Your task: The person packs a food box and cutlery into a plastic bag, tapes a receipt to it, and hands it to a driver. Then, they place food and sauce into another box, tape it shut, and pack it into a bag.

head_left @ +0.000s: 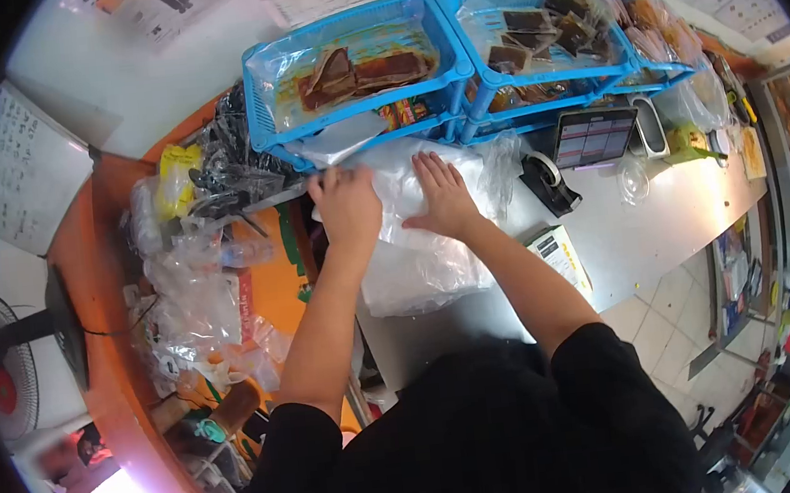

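A stack of clear plastic bags (426, 272) lies on the metal counter in front of me. My right hand (448, 201) rests flat on the stack with its fingers spread and nothing gripped. At the stack's upper left edge is my left hand (349, 205), its fingers bent and slightly blurred, closing on the plastic there. The fingertips are partly hidden. Just beyond both hands stands a blue basket (265, 131) with brown flat packets (388, 71) in it.
A second blue basket (541, 80) holds dark sachets (526, 23). A tape dispenser (551, 189), a tablet (594, 137) and a printed box (560, 257) sit on the counter (636, 228) to the right. Crumpled plastic (190, 295) covers the orange shelf at left, near a fan (7, 369).
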Demonstrator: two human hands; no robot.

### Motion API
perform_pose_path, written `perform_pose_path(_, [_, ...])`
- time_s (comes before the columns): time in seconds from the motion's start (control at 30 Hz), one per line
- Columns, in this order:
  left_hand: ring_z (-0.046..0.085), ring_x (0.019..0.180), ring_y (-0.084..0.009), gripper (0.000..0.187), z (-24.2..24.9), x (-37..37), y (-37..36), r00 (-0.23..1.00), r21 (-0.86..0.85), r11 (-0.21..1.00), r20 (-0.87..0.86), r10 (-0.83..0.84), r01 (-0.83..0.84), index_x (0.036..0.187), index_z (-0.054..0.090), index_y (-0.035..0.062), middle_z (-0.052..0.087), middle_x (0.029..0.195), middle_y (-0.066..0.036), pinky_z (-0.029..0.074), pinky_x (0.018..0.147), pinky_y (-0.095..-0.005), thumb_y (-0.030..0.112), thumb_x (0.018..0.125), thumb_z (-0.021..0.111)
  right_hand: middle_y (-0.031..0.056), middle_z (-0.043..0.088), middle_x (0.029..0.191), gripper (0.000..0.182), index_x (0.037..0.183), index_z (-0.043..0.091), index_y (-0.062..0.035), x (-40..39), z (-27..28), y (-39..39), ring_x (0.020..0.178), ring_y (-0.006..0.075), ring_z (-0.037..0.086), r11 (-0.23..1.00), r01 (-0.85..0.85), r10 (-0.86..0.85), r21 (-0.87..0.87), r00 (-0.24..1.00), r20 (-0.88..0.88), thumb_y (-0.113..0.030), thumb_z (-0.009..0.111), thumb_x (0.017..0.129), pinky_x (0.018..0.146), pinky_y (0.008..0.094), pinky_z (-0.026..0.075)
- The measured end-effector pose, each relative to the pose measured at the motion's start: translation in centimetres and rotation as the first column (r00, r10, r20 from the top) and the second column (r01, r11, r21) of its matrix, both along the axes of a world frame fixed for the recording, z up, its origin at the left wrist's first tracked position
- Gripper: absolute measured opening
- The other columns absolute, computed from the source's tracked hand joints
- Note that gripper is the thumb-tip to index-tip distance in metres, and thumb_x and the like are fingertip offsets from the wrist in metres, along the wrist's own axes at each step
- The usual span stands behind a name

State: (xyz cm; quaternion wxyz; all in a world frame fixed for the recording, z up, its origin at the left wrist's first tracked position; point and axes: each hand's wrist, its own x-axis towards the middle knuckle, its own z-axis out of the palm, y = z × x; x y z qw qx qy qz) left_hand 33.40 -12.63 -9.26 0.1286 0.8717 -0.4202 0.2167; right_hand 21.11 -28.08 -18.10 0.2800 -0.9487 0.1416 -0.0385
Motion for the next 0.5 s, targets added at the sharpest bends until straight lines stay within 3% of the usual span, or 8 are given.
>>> perform_pose_path(0.07, [0.064, 0.083, -0.0319, 0.013, 4.3, 0.9, 0.5, 0.999, -0.218, 0.976, -0.031, -0.02, 0.013, 0.085, 0.067, 0.007, 0.069, 0.081, -0.011, 0.045, 0.086, -0.0427, 0.013, 0.094, 0.06, 0.017, 0.024, 0.169, 0.128, 0.166, 0.015, -0.0104, 0.0, 0.2, -0.5, 0.159, 0.0347, 0.014, 1.0, -0.003, 0.002, -0.015, 0.999, -0.05, -0.06, 0.085, 0.07, 0.128, 0.0541, 0.015])
perform_pose_path(0.13, [0.06, 0.068, -0.0258, 0.026, 10.4, -1.9, 1.9, 0.873, -0.394, 0.845, -0.462, 0.157, -0.361, 0.083, 0.062, 0.0065, 0.063, 0.072, -0.008, 0.045, 0.077, -0.035, 0.021, 0.104, 0.057, 0.0186, 0.028, 0.166, 0.121, 0.164, 0.021, -0.0096, 0.0, 2.7, -0.2, 0.157, 0.0365, 0.019, 0.993, 0.015, -0.033, -0.114, 0.988, -0.15, -0.051, 0.087, 0.072, 0.127, 0.0502, 0.019])
perform_pose_path(0.17, [0.057, 0.072, -0.0205, 0.028, 11.9, -2.8, 3.0, 0.821, -0.515, 0.749, -0.566, 0.069, -0.418, 0.084, 0.06, 0.0061, 0.061, 0.074, -0.006, 0.044, 0.074, -0.033, 0.024, 0.106, 0.056, 0.0186, 0.028, 0.166, 0.121, 0.164, 0.021, -0.0096, -0.6, 3.8, 0.1, 0.157, 0.0365, 0.019, 0.993, 0.015, -0.031, -0.116, 0.99, -0.137, -0.051, 0.087, 0.072, 0.127, 0.0502, 0.019])
perform_pose_path(0.27, [0.05, 0.083, -0.0116, 0.02, 12.1, -6.1, 6.7, 0.462, -0.561, 0.373, -0.825, -0.325, -0.74, 0.095, 0.056, 0.004, 0.055, 0.086, -0.004, 0.044, 0.076, -0.0313, 0.021, 0.106, 0.055, 0.0202, 0.039, 0.156, 0.097, 0.155, 0.039, -0.007, -4.3, 9.0, 1.6, 0.145, 0.0419, 0.036, 0.953, 0.056, -0.157, 0.297, 0.931, 0.329, -0.025, 0.088, 0.073, 0.121, 0.0529, 0.03])
perform_pose_path(0.33, [0.053, 0.092, -0.0148, 0.018, 12.1, -9.3, 8.4, 0.485, -0.432, 0.822, -0.845, -0.225, -0.371, 0.108, 0.055, 0.0021, 0.058, 0.099, -0.007, 0.046, 0.081, -0.0325, 0.02, 0.104, 0.056, 0.0207, 0.039, 0.156, 0.086, 0.15, 0.047, -0.0087, -8.1, 14.7, 3.4, 0.144, 0.0433, 0.036, 0.894, -0.134, -0.131, 0.428, 0.835, 0.535, -0.022, 0.086, 0.075, 0.115, 0.0547, 0.035])
perform_pose_path(0.37, [0.053, 0.092, -0.0148, 0.018, 12.5, -11.5, 8.9, 0.478, -0.432, 0.826, -0.847, -0.233, -0.363, 0.108, 0.055, 0.0021, 0.058, 0.099, -0.007, 0.046, 0.081, -0.0325, 0.02, 0.104, 0.056, 0.0207, 0.039, 0.156, 0.086, 0.15, 0.047, -0.0087, -9.3, 16.1, 3.7, 0.144, 0.0433, 0.036, 0.896, -0.122, -0.139, 0.426, 0.835, 0.532, -0.022, 0.086, 0.075, 0.115, 0.0547, 0.035])
perform_pose_path(0.43, [0.06, 0.095, -0.0187, 0.023, 13.9, -16.1, 8.7, 0.197, -0.305, 0.948, -0.928, -0.317, 0.089, 0.118, 0.055, 0.0018, 0.063, 0.104, -0.012, 0.048, 0.084, -0.0337, 0.016, 0.101, 0.058, 0.0219, 0.055, 0.143, 0.069, 0.14, 0.056, -0.0111, -11.8, 17.8, 4.0, 0.133, 0.0404, 0.052, 0.931, -0.284, 0.06, 0.231, 0.739, 0.671, -0.02, 0.083, 0.077, 0.109, 0.0512, 0.042])
perform_pose_path(0.5, [0.063, 0.093, -0.0205, 0.023, 15.8, -18.7, 8.4, 0.271, -0.255, 0.956, -0.919, -0.287, 0.149, 0.118, 0.057, 0.0013, 0.066, 0.102, -0.014, 0.049, 0.082, -0.0348, 0.014, 0.098, 0.06, 0.0219, 0.062, 0.131, 0.061, 0.135, 0.06, -0.0098, -13.2, 16.7, 3.2, 0.124, 0.0389, 0.059, 0.859, -0.449, 0.268, 0.246, 0.804, 0.53, -0.021, 0.082, 0.079, 0.105, 0.0483, 0.045])
